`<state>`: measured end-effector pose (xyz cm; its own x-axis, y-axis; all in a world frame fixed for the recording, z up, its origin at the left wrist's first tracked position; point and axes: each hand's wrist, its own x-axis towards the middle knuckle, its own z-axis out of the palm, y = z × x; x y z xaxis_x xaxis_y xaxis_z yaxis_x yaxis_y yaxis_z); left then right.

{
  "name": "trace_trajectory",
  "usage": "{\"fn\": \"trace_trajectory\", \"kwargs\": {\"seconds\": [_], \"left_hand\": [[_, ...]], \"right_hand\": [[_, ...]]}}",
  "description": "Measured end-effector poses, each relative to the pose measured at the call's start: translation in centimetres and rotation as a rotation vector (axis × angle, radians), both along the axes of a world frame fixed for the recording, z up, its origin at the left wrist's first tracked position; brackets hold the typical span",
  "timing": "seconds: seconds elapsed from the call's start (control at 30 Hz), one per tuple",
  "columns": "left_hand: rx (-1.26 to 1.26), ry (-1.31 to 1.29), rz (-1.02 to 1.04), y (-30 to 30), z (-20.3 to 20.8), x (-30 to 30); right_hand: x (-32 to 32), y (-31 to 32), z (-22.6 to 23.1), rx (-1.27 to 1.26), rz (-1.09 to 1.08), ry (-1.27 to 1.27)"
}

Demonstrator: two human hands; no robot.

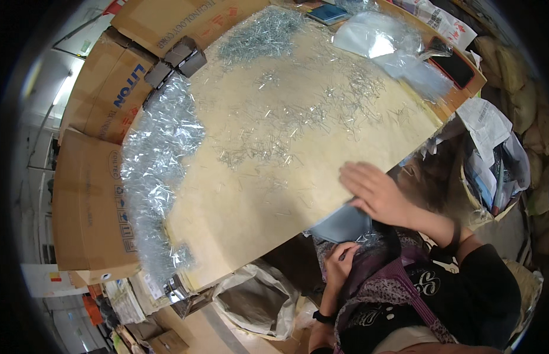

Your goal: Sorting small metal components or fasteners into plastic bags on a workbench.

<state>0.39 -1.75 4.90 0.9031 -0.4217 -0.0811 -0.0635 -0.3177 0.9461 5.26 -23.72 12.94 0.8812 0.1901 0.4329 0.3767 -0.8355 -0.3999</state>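
My right hand (pixel 374 192) lies over the near table edge. Its fingers stretch out flat and look slightly smeared by motion. Beneath it a grey-blue sheet or pouch (pixel 342 224) hangs at the edge, toward my lap. Just below that piece is my left hand (pixel 339 264), with its fingers curled together; what they pinch is hidden. Shiny clear plastic with thin bits (pixel 367 238) shows beside its fingertips. Loose thin metal pins or wire pieces (pixel 274 150) lie scattered over the middle of the pale tabletop (pixel 227 218).
Heaps of shiny clear strips or small packets (pixel 159 159) line the left side, with a pile of pins (pixel 259 35) at the back. Cardboard boxes (pixel 88 200) wall the left. Clear plastic bags (pixel 377 38) and a phone (pixel 454 68) lie back right. An open sack (pixel 256 301) stands below.
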Motion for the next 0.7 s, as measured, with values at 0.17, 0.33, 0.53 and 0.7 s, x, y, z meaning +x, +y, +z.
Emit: {"fn": "trace_trajectory", "kwargs": {"seconds": [0.17,0.33,0.53,0.7], "left_hand": [[-0.092,0.010,-0.019,0.2,-0.5,-0.2],[-0.101,0.052,0.001,0.2,-1.1,-0.2],[-0.110,0.097,-0.021,0.2,-1.2,0.0],[-0.095,0.065,-0.053,0.3,-1.1,0.3]], "right_hand": [[2.7,3.7,1.5,0.068,0.203,0.036],[1.6,3.3,-0.3,-0.090,0.347,0.034],[-5.3,0.5,-3.3,0.240,0.107,-0.006],[-7.9,-0.6,-5.4,0.092,0.273,0.499]]}}
